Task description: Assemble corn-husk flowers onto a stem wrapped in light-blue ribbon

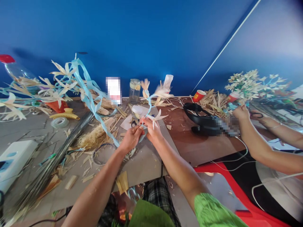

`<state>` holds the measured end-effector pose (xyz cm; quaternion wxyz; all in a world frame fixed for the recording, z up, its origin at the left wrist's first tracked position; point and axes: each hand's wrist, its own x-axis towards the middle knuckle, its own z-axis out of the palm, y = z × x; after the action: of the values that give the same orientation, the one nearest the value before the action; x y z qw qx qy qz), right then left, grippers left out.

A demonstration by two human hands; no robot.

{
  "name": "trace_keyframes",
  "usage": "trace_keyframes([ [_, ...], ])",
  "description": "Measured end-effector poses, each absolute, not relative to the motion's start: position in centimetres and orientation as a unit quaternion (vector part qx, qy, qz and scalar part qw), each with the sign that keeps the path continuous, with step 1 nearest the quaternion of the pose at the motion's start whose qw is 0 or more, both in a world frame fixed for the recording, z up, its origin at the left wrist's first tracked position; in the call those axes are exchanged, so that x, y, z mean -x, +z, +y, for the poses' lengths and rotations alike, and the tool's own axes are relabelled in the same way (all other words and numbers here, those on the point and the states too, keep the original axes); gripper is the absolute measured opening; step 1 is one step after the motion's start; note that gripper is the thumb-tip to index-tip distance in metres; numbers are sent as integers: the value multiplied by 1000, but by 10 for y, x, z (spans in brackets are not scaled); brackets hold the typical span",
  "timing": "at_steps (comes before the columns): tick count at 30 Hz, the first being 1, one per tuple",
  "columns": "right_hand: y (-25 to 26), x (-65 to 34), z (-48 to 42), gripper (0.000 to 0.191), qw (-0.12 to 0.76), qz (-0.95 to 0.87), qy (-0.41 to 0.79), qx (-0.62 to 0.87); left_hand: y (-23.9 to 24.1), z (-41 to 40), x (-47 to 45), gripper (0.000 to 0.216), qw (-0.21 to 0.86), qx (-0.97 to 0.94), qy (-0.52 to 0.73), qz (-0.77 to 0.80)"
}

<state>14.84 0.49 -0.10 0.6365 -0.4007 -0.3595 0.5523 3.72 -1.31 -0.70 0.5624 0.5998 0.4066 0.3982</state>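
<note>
My left hand (133,136) and my right hand (153,128) meet above the near part of the table, both closed on the lower stem of a corn-husk flower spray (149,105). Pale blue wrapping covers its stem, and pale husk blooms branch off at the top and to the right. A long light-blue ribbon (91,102) loops down from the flowers at the left and passes behind my left wrist; a bluish strip also shows by my fingers. The stem's lower end is hidden in my grip. Dark-handled scissors (133,123) lie just behind my left hand.
Left are a bundle of thin wires (56,157), a tape roll (59,123), a white power strip (17,157) and corncobs (107,123). A glass jar (134,91) stands behind. Right lies a black headset (201,118), beside another person's hands (242,113) and a flower bunch (245,85).
</note>
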Motion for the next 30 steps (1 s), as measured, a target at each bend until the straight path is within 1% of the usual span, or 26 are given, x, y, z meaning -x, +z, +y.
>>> trace_keyframes([
  [4,-7,-146,10,35,659,-378,448,472,-6,-15,-37,30,443,-665,390,459],
  [7,-6,-149,11,38,638,-406,412,508,-5,-17,-37,28,394,-680,385,484],
  [9,-2,-153,9,39,610,-428,448,494,-5,-18,-36,28,410,-670,394,477],
  [13,9,-162,2,42,535,-458,586,401,-5,-17,-33,34,514,-610,420,432],
  [16,11,-162,-1,44,498,-448,645,368,-7,-15,-32,38,540,-576,453,413],
  [20,7,-158,1,36,532,-440,610,389,-10,-12,-32,40,517,-569,479,424],
  [23,6,-155,0,31,537,-455,588,398,-11,-12,-33,38,495,-561,502,434],
  [27,5,-155,-2,29,535,-478,571,399,-9,-13,-33,35,529,-507,545,408],
  [30,3,-157,-2,27,510,-535,538,405,-4,-14,-32,32,548,-463,570,400],
])
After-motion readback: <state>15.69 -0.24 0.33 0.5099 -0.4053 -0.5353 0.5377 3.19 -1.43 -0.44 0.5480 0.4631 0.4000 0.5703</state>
